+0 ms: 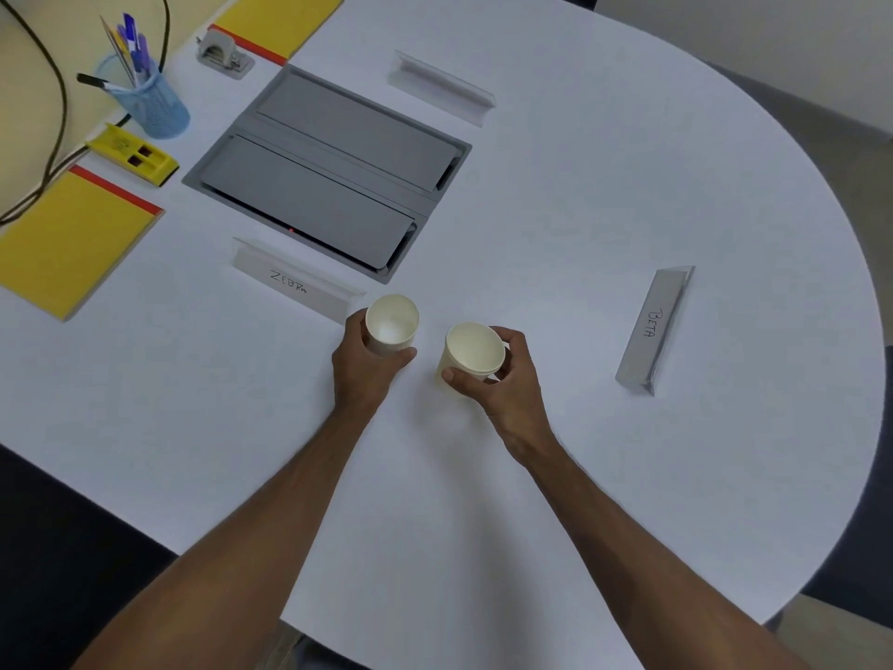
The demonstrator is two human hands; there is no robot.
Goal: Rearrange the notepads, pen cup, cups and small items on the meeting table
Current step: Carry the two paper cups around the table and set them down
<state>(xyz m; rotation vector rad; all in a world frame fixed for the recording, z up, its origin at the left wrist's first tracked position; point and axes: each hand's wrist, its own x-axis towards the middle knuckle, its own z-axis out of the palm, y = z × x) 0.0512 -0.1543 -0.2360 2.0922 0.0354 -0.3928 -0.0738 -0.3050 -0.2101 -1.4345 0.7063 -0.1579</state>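
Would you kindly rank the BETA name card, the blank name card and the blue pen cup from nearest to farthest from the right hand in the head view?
From the right hand:
1. BETA name card, just to its right.
2. blank name card, ahead, across the table.
3. blue pen cup, far left corner.

At the centre of the frame my left hand (362, 365) grips one paper cup (391, 326) and my right hand (507, 379) grips a second paper cup (471, 353), tilted, over the white table (580, 210). Just above my left hand stands the ZEBRA name card (295, 282); the BETA name card (652, 331) is at the right. A grey floor-box lid (328, 171) sits above centre. At the upper left are the blue pen cup (154, 101), a hole punch (222, 55), a yellow holder (133, 154) and two yellow notepads (72, 244).
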